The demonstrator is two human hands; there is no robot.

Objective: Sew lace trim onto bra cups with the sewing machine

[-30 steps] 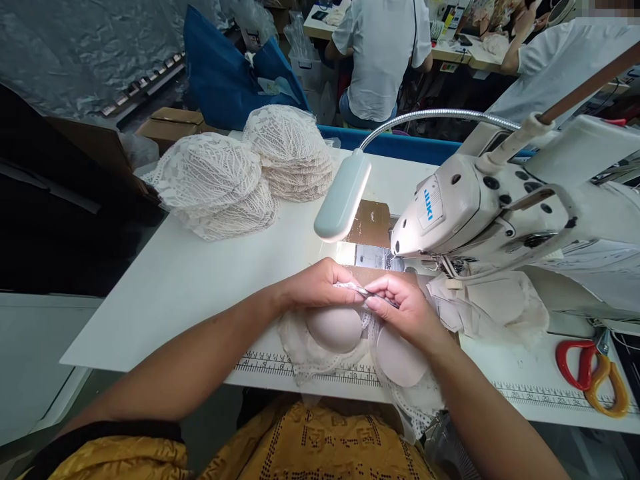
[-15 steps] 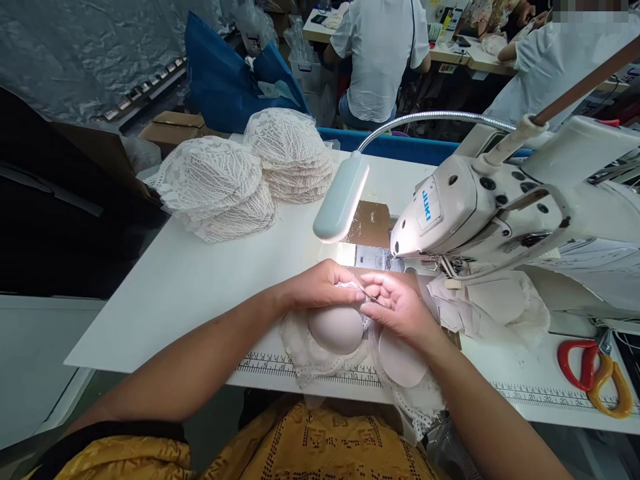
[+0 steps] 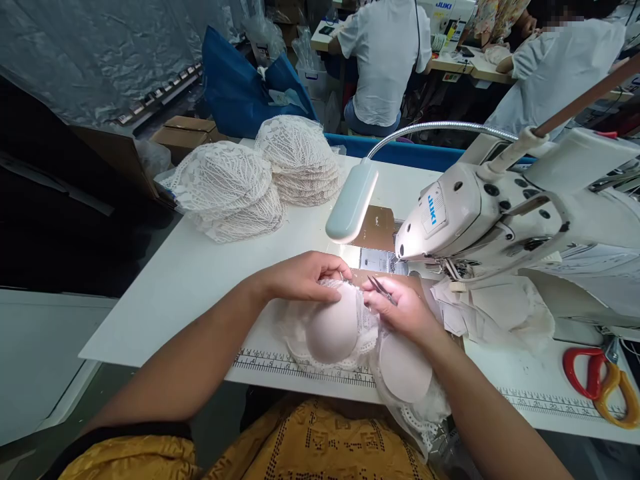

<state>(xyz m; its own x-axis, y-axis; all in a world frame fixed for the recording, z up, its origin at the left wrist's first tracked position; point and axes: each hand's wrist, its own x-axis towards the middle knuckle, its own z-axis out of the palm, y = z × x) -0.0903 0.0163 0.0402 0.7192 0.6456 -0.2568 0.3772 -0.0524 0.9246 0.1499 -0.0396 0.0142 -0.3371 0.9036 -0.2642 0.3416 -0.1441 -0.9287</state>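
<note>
A white lace bra (image 3: 334, 330) with smooth moulded cups lies at the table's front edge, in front of the sewing machine. My left hand (image 3: 313, 277) is closed on the upper edge of its left cup, thumb over the inside of the cup. In my right hand (image 3: 400, 303) is a pair of small metal thread snips (image 3: 383, 290), their pointed tips angled up and left. The fingertips of that hand also touch the lace beside the left cup. The right cup (image 3: 405, 367) hangs below my right wrist, its lace drooping over the table edge.
A white sewing machine (image 3: 450, 213) stands to the right, with a lamp (image 3: 353, 200) over the table. Stacked lace cups (image 3: 220, 187) sit at back left. White fabric pieces (image 3: 493, 310) and red-and-yellow-handled scissors (image 3: 603, 380) lie at right. Co-workers (image 3: 383, 60) sit beyond.
My left hand has shifted left along the cup edge, and the cup is tilted up more. My right hand has drawn slightly away from it, the snips now pointing upward.
</note>
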